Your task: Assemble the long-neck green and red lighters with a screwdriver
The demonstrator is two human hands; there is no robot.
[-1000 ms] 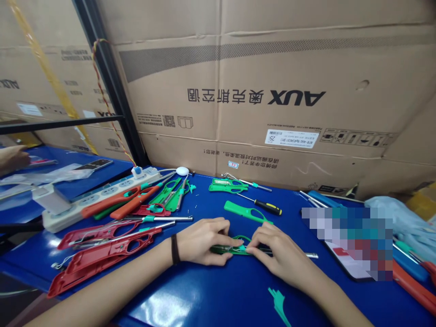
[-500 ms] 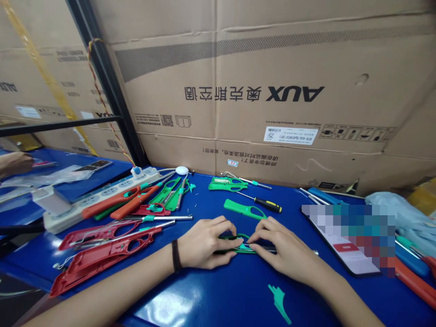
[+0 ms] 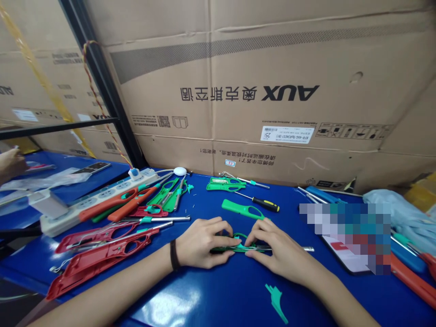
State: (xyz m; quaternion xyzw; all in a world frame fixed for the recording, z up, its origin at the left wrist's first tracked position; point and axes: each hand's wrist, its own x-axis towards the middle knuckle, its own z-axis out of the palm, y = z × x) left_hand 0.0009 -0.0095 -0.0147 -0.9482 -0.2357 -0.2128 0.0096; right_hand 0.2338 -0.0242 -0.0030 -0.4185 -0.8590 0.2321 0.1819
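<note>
Between my hands lies an opened green lighter [image 3: 240, 248], a long-necked kind, with its metal tube pointing right. My left hand [image 3: 206, 243] is closed on its handle end, thumb and fingertips at a small teal piece in the shell. On the other side, my right hand [image 3: 275, 247] pinches the lighter near the base of the tube; its fingers hide part of it. Just behind lies a separate green half shell [image 3: 241, 209]. A loose teal trigger piece [image 3: 277, 303] rests on the blue table in front of my right hand.
Opened red lighters [image 3: 102, 259] lie at left by a white power strip [image 3: 85, 200] with orange lighters [image 3: 132, 204]. Green lighter parts [image 3: 225, 183] and a screwdriver [image 3: 265, 204] lie at the back. A phone [image 3: 350, 254] sits right. Another person's hand [image 3: 12, 163] shows far left.
My right fingers have shifted slightly left along the lighter, and more of its green ring shows. The other person's hand has moved a little. The whole view has shifted slightly.
</note>
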